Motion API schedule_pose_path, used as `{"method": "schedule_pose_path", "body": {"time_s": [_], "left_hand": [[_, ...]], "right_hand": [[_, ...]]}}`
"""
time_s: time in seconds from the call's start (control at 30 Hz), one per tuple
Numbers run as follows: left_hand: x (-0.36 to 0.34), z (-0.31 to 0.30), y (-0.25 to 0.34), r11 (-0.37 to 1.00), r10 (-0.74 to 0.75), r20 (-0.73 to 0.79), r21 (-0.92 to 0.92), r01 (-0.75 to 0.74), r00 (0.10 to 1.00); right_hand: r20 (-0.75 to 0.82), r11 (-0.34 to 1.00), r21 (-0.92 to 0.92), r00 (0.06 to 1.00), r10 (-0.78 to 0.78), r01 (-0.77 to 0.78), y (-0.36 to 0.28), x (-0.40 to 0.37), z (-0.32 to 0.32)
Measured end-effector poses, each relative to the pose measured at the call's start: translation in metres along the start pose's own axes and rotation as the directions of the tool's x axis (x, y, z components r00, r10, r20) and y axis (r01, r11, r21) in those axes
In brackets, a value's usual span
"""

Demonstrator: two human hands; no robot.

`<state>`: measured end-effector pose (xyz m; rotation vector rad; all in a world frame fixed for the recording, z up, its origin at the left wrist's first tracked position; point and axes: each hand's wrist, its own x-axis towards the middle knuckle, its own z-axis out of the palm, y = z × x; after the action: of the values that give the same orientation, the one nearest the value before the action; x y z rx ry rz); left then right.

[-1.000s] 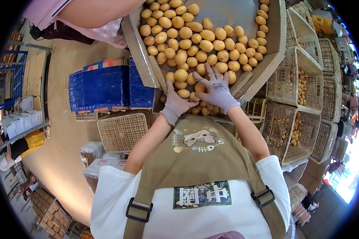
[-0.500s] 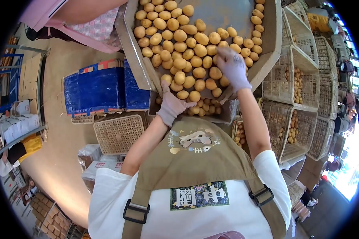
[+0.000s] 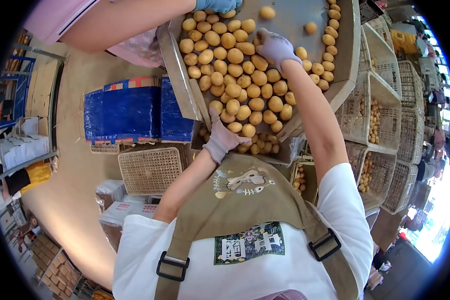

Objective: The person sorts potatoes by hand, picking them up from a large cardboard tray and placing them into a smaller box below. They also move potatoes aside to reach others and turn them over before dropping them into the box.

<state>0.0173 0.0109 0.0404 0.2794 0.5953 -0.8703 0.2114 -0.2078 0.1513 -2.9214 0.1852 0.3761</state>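
Many round, yellow-brown potatoes (image 3: 233,71) lie in a metal sorting tray (image 3: 330,75). My left hand (image 3: 222,135), in a pale glove, rests at the tray's lower mouth. Its fingers and thumb are spread beside the lowest potatoes, and it grips nothing. My right hand (image 3: 276,46), gloved in pale lilac, reaches into the tray. It lies against the right edge of the potato cluster, fingers bent and pointing left; its fingertips are partly hidden. Below the mouth, more potatoes (image 3: 257,145) sit in a container, partly covered by my left hand and apron.
At the tray's upper left, another person's blue-gloved hand (image 3: 217,5) touches potatoes. Plastic crates (image 3: 380,115) holding potatoes are stacked on the right. An upturned crate (image 3: 150,171) and blue-wrapped boxes (image 3: 122,114) stand on the left.
My right hand has moved up and left across the tray, and potatoes near it have shifted. The other person's blue-gloved hand has come into view. My left hand stays at the mouth.
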Motion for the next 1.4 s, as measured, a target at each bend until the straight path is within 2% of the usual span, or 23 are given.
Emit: {"method": "schedule_pose_path", "body": {"time_s": [0.13, 0.17, 0.23, 0.3, 0.37, 0.43, 0.63, 0.7, 0.77, 0.8, 0.83, 0.87, 0.97, 1.0, 1.03, 1.07, 1.13, 1.17, 1.23, 1.27, 1.33, 1.37, 1.4], "left_hand": [[0.004, -0.003, 0.000, 1.000, 0.003, 0.036, -0.015, -0.002, 0.999], [-0.006, 0.012, 0.002, 0.999, -0.023, 0.012, -0.035, 0.023, 1.000], [-0.009, 0.023, 0.005, 0.998, -0.039, -0.014, -0.047, 0.039, 0.999], [-0.009, 0.022, 0.005, 0.999, -0.039, -0.031, -0.028, 0.038, 0.999], [-0.013, 0.025, 0.005, 0.999, -0.034, -0.008, -0.033, 0.034, 0.999], [0.007, -0.013, -0.001, 0.987, 0.074, 0.056, 0.141, -0.081, 0.996], [-0.011, 0.018, 0.003, 0.998, -0.044, 0.028, -0.038, 0.045, 0.999], [-0.012, 0.025, 0.003, 0.999, -0.035, -0.021, -0.021, 0.035, 0.999], [-0.012, 0.030, 0.001, 0.999, 0.016, -0.096, 0.037, -0.013, 0.995], [-0.005, 0.024, 0.000, 0.968, -0.054, 0.134, -0.238, 0.085, 0.989], [0.007, 0.003, -0.002, 0.856, -0.056, 0.367, -0.461, 0.234, 0.929], [0.015, -0.025, -0.006, 0.679, 0.000, 0.564, -0.606, 0.414, 0.826], [0.017, -0.032, -0.007, 0.902, -0.015, 0.546, -0.354, 0.247, 0.837], [-0.003, 0.006, 0.000, 0.971, -0.076, 0.264, -0.202, 0.132, 0.962], [-0.015, 0.027, 0.005, 0.998, -0.064, -0.050, -0.016, 0.063, 0.997], [-0.004, 0.004, 0.004, 0.995, -0.059, 0.104, -0.074, 0.067, 0.993], [-0.005, 0.006, 0.004, 0.996, -0.054, -0.011, -0.072, 0.053, 0.998], [-0.004, 0.008, 0.003, 0.996, -0.049, -0.066, -0.076, 0.044, 0.997], [-0.006, 0.013, 0.002, 0.997, -0.038, -0.078, -0.072, 0.033, 0.996], [-0.008, 0.018, 0.002, 0.997, -0.030, -0.079, -0.067, 0.024, 0.996], [-0.011, 0.019, 0.002, 0.999, -0.034, -0.048, -0.031, 0.032, 0.998], [-0.007, 0.014, 0.003, 0.999, -0.031, 0.000, -0.045, 0.031, 1.000], [-0.004, 0.007, 0.003, 0.998, -0.039, 0.046, -0.050, 0.041, 0.998]], "right_hand": [[0.122, 0.953, -0.297, 0.992, -0.028, 0.063, -0.013, -0.004, -0.010], [0.027, 0.923, -0.380, 0.998, -0.062, 0.067, -0.013, -0.011, 0.002], [0.081, 0.944, -0.316, 0.994, -0.069, 0.092, -0.007, -0.010, 0.006], [-0.138, 0.990, 0.107, 0.987, -0.079, 0.095, 0.008, -0.035, 0.005], [-0.407, 0.855, 0.492, 0.911, 0.060, 0.164, 0.021, -0.075, 0.002], [-0.491, 0.705, 0.674, 0.848, 0.201, 0.223, 0.032, -0.136, -0.010], [-0.459, 0.700, 0.711, 0.709, 0.535, -0.069, 0.135, -0.335, 0.046], [-0.079, 0.663, 0.520, 0.742, 0.665, -0.539, 0.164, -0.390, 0.063], [-0.180, 0.795, 0.271, 0.783, 0.595, -0.542, 0.188, -0.415, 0.086], [-0.227, 0.839, 0.136, 0.808, 0.543, -0.526, 0.195, -0.414, 0.095], [-0.307, 0.836, 0.293, 0.782, 0.542, -0.464, 0.166, -0.383, 0.071], [-0.489, 0.914, 0.327, 0.785, 0.380, -0.239, 0.138, -0.349, 0.053], [-0.522, 0.870, 0.490, 0.817, 0.243, 0.054, 0.062, -0.246, 0.026], [-0.556, 0.917, 0.382, 0.821, 0.132, 0.112, 0.038, -0.209, 0.022], [-0.558, 0.920, 0.343, 0.829, 0.039, 0.188, 0.011, -0.178, 0.016], [-0.607, 0.925, 0.242, 0.789, -0.092, 0.294, -0.005, -0.141, 0.024], [-0.289, 0.986, 0.055, 0.948, -0.135, 0.157, -0.025, -0.073, 0.039], [-0.203, 0.994, -0.060, 0.974, -0.100, 0.089, -0.033, -0.045, 0.048], [-0.037, 0.999, -0.048, 0.999, 0.003, -0.005, -0.042, -0.020, 0.035], [-0.022, 0.992, 0.123, 1.000, -0.009, 0.011, -0.036, -0.028, 0.022], [-0.207, 0.851, 0.511, 0.978, -0.013, 0.120, -0.026, -0.051, 0.026], [-0.244, 0.712, 0.681, 0.970, 0.001, 0.171, -0.017, -0.057, 0.029], [-0.248, 0.331, 0.913, 0.969, -0.016, 0.239, -0.004, -0.060, 0.044]]}}
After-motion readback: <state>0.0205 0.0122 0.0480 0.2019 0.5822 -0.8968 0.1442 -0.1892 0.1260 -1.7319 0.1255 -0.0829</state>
